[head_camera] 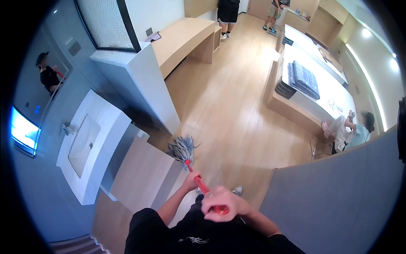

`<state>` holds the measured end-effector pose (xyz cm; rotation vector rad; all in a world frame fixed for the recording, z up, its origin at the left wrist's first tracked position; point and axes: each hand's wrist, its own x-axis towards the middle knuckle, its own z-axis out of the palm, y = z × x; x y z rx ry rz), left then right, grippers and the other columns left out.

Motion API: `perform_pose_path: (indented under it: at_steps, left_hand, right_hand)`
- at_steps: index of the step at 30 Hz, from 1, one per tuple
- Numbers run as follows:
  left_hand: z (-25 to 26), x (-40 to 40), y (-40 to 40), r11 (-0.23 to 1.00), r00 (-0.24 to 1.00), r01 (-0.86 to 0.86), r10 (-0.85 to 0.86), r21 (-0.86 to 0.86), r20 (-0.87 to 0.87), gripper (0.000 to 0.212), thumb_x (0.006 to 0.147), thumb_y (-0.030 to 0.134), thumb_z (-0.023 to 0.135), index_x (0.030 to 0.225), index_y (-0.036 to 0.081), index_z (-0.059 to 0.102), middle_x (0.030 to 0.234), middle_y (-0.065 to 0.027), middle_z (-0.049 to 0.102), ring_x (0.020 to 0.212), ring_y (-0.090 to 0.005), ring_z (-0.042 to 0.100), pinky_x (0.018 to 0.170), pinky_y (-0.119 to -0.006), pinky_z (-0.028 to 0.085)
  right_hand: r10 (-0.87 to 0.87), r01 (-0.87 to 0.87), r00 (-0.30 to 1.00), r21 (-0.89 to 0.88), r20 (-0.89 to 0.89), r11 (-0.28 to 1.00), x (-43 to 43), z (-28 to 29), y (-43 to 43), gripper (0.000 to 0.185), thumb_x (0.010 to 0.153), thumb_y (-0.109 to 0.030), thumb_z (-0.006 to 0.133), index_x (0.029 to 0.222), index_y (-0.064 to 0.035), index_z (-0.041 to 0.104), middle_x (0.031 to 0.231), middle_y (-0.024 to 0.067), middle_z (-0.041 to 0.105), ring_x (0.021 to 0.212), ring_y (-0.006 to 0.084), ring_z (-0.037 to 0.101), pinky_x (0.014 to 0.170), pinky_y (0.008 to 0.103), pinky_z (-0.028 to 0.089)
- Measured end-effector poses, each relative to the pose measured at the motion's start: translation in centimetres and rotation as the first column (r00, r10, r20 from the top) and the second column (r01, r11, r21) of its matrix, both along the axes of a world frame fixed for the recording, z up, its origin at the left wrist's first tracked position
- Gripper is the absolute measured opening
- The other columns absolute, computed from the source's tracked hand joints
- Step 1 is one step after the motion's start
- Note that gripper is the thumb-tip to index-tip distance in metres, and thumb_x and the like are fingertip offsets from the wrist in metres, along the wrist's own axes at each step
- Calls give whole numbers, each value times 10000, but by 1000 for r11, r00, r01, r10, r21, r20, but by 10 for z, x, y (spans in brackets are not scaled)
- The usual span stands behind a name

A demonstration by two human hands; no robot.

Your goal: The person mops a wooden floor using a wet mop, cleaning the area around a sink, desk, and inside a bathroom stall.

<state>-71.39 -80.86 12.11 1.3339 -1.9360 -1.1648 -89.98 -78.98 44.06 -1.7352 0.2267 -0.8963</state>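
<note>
Both of my hands hold the red handle of a string mop. My left hand (192, 181) grips the red mop handle (202, 185) lower down, nearer the mop head. Around the top end of the handle my right hand (221, 204) is closed, close to my chest. The grey-blue mop head (183, 150) rests on the wood-look floor (222, 127), beside the bottom end of a white partition wall (152, 85). Its strands spread out over the floor. My shoes show partly below the handle.
To the left is a white washbasin (85, 146) with a tap, under a mirror. A wooden desk (187, 31) lines the far left. On the right, a bed (285, 85) holds a folded plaid blanket (303, 79); a person (352, 131) sits by it. Two people stand at the back.
</note>
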Motion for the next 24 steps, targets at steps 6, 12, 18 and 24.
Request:
perform_pose_path:
  at_steps: [6,12,18,24]
  left_hand:
    - [-1,-36,3,999,1000,-21,20,-43,-21,187,689,176,677,689,27,563,658,-134,582,639,-288,588,606,-359,461]
    - [35,-151,-19,995,997,58,-61,-79,-41,245,699,194,723,672,34,539,645,-106,570,599,-226,555,571,-334,438]
    - [35,-293,-29,862,858,507,-504,1,-100,254,673,231,736,683,47,562,645,-115,569,613,-229,553,578,-342,440]
    - [66,-461,-9,363,365,931,-921,43,-136,235,661,223,704,765,40,601,699,-148,608,668,-302,593,617,-400,453]
  right_hand:
    - [36,-34,999,-31,38,999,-49,-4,4,78,726,-47,603,673,-54,546,571,44,521,485,224,515,468,309,381]
    - [-108,110,992,19,-67,994,-160,45,-12,46,694,-39,559,651,-56,563,551,45,528,460,191,530,453,288,387]
    - [-452,474,865,57,-218,879,-257,83,15,54,663,-101,554,623,-69,571,531,41,533,463,188,550,468,259,406]
    - [-931,958,233,-100,-279,270,-321,75,85,205,733,-197,486,583,-72,549,440,1,489,398,106,468,434,218,356]
